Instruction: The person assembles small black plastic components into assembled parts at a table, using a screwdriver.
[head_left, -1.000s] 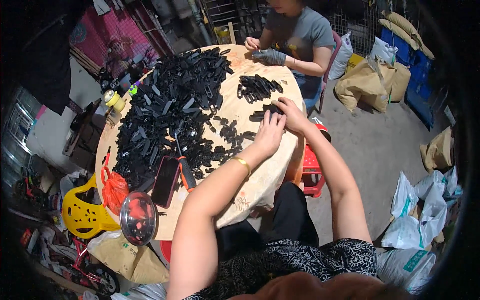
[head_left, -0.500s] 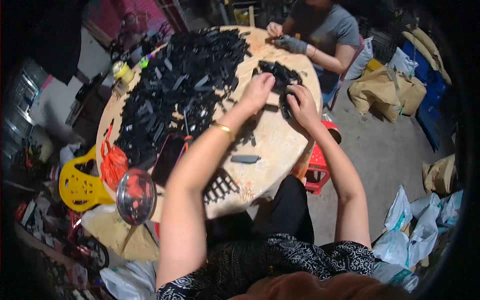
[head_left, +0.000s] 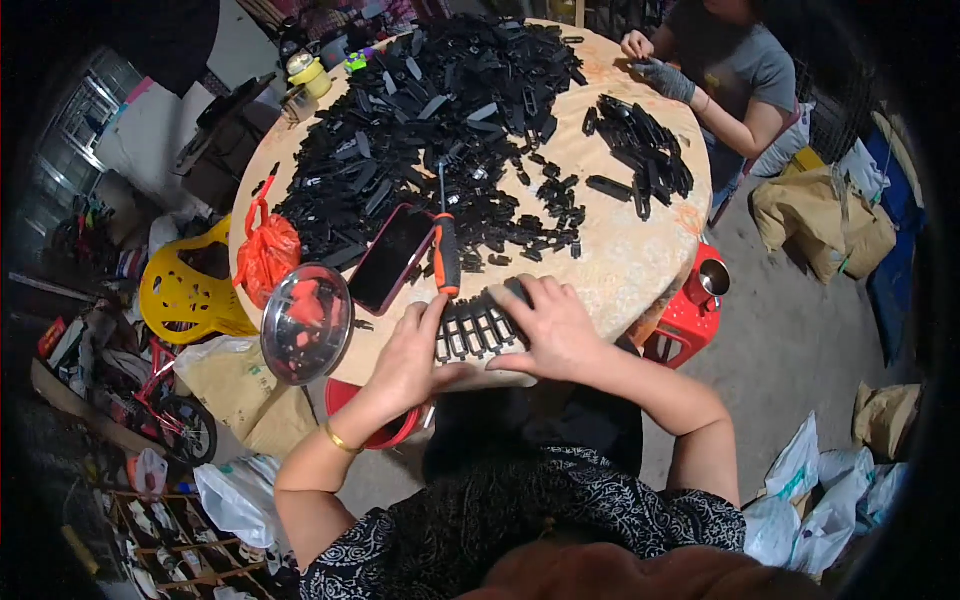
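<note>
At the near edge of the table lies a row of black plastic frame parts (head_left: 472, 333), side by side with rectangular gaps. My left hand (head_left: 402, 352) grips its left end, fingers against the side. My right hand (head_left: 555, 332) is closed over the right end, with the thumb along the near edge. A dark grey piece shows by its fingertips, partly hidden. Just beyond the row is a screwdriver (head_left: 446, 258) with an orange and black handle. A phone (head_left: 394, 258) lies left of it. Small black parts (head_left: 520, 222) are scattered farther off.
A large heap of black plastic parts (head_left: 430, 110) covers the round table (head_left: 625, 265); a smaller pile (head_left: 640, 150) lies right. A red bag (head_left: 268, 252) and clear bowl (head_left: 307, 325) sit left. Across the table, a co-worker's gloved hand (head_left: 665, 80) shows. A red stool (head_left: 690, 318) stands right.
Both my hands have drawn back from the pile at the far right to the row at the near edge. The view has shifted, and the smaller pile is uncovered.
</note>
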